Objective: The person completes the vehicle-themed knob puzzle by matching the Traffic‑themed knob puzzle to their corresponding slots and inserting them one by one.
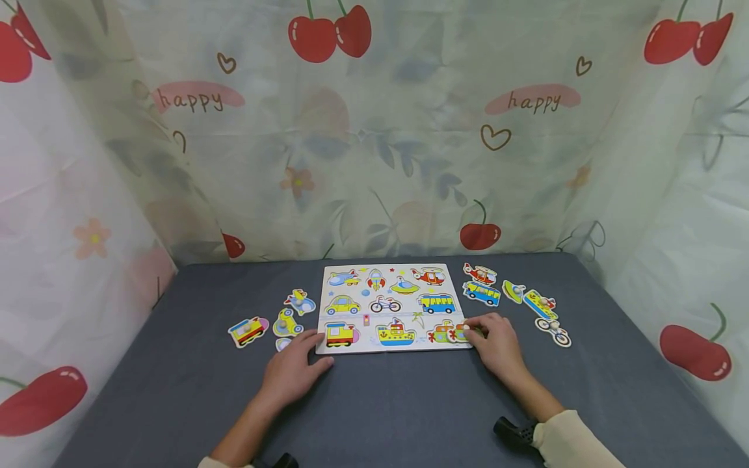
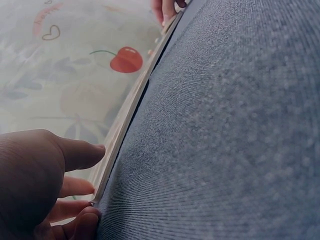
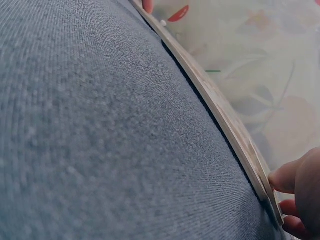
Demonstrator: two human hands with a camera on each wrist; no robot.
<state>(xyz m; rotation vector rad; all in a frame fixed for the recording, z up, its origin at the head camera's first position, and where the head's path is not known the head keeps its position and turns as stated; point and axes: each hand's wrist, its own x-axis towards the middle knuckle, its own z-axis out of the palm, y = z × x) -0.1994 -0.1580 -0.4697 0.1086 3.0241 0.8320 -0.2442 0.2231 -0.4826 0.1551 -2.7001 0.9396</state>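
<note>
A white vehicle puzzle board (image 1: 359,318) lies flat on the dark cloth, with printed pictures in rows. My left hand (image 1: 291,369) rests at its near left corner, fingers touching the edge and thumb held apart; the left wrist view shows the thumb (image 2: 85,154) beside the rim. At the near right corner my right hand (image 1: 496,346) pinches a submarine puzzle piece (image 1: 458,333). That piece overlaps the board's right edge and partly covers the printed submarine (image 1: 437,332). In the right wrist view, thumb and fingers (image 3: 286,179) grip the thin piece, which juts past the board.
Right of the board lie helicopter (image 1: 481,274), bus (image 1: 482,294), flying saucer (image 1: 513,292), ship (image 1: 539,303) and bicycle (image 1: 552,332) pieces. On the left are train (image 1: 248,331), airplane (image 1: 301,302) and car (image 1: 288,323) pieces, plus one partly hidden piece (image 1: 283,343). Patterned curtains surround the table.
</note>
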